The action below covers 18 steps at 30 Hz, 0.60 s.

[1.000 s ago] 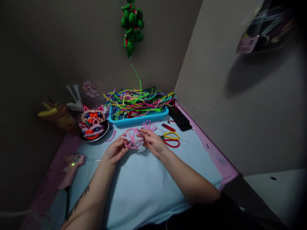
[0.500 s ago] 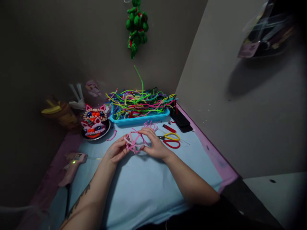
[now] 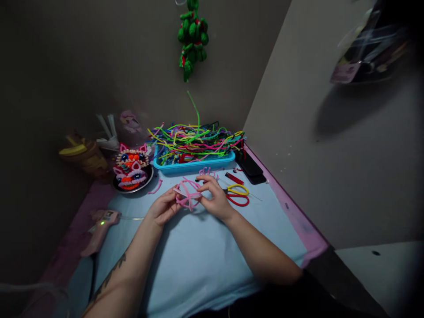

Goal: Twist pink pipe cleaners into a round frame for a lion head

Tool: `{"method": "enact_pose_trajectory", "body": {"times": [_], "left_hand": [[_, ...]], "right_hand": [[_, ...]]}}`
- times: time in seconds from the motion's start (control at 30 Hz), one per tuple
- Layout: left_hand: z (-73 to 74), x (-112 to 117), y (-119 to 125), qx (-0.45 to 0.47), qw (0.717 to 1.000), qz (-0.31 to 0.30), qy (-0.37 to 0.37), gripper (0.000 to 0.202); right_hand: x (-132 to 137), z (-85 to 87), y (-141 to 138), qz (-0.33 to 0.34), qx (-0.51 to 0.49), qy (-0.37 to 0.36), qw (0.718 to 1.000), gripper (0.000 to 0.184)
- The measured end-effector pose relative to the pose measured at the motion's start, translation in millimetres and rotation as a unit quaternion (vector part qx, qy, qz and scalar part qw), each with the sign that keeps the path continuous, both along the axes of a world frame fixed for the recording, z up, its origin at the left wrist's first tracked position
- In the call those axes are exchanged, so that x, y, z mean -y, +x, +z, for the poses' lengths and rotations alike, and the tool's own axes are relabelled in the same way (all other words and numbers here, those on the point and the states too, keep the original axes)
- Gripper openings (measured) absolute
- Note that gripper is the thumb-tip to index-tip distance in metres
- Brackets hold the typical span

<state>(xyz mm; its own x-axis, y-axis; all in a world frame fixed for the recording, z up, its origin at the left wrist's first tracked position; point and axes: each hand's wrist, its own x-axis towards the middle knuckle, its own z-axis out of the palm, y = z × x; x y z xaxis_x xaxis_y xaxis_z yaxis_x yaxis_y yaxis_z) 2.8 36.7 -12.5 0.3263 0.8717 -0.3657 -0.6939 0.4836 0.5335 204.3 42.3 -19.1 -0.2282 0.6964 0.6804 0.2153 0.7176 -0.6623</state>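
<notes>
A small cage-like shape of pink pipe cleaners is held between both hands just above the light blue table cover. My left hand pinches its left side with closed fingertips. My right hand grips its right side, fingers curled round the loops. A second pink twisted piece lies just behind my right hand. Yellow and red scissors lie to the right of that hand.
A blue tray heaped with many-coloured pipe cleaners stands at the back. A colourful pipe-cleaner head sits on a dark plate at left. A pink glue gun lies at the left edge. A red lighter and a dark phone lie back right. A green ornament hangs on the wall.
Both hands have kept hold of the pink shape and turned it slightly; the right fingers have shifted over its top. The view has drifted a little.
</notes>
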Motion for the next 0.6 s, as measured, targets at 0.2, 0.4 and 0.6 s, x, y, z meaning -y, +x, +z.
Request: {"method": "enact_pose_trajectory", "body": {"times": [0.2,0.4,0.6], "left_hand": [[2.2,1.3,-0.2,-0.010,1.000,0.005,-0.007,0.023],[2.2,1.4,-1.0,-0.015,1.000,-0.001,-0.001,0.018],[0.7,-0.1,-2.3,-0.024,1.000,0.008,-0.007,0.019]], "right_hand": [[-0.7,0.8,4.9,0.032,0.027,-0.024,0.999,0.058],[-5.3,-0.7,9.4,0.020,-0.031,-0.056,0.998,0.043],[-4.7,-1.5,8.6,0.016,-0.057,-0.049,0.997,0.022]]}}
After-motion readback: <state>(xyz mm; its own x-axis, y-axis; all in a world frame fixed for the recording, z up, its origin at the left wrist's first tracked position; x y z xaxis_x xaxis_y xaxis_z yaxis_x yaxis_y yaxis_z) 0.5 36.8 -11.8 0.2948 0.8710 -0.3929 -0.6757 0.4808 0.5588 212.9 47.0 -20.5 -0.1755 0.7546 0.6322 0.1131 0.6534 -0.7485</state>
